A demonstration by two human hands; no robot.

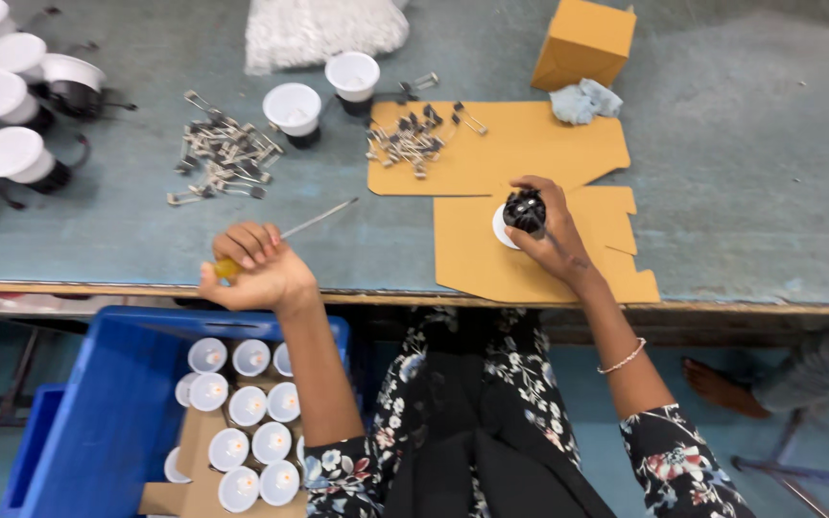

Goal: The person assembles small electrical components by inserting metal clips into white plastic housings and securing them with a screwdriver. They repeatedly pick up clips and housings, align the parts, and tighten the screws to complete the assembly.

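Dark floral-print garment, short sleeves (674,460) ending above the elbows. Forearms bare. Thin beaded bracelet (623,358) on the right wrist. Left hand (256,273) and right hand (554,235) ungloved.

Small assembly workshop: worn grey workbench (741,192) with piles of metal spring clips (223,153), rows of identical white lamp housings (2,96) at its left edge, flat cardboard sheets (520,144), and a blue crate (117,403) of finished lamps below the bench's near edge
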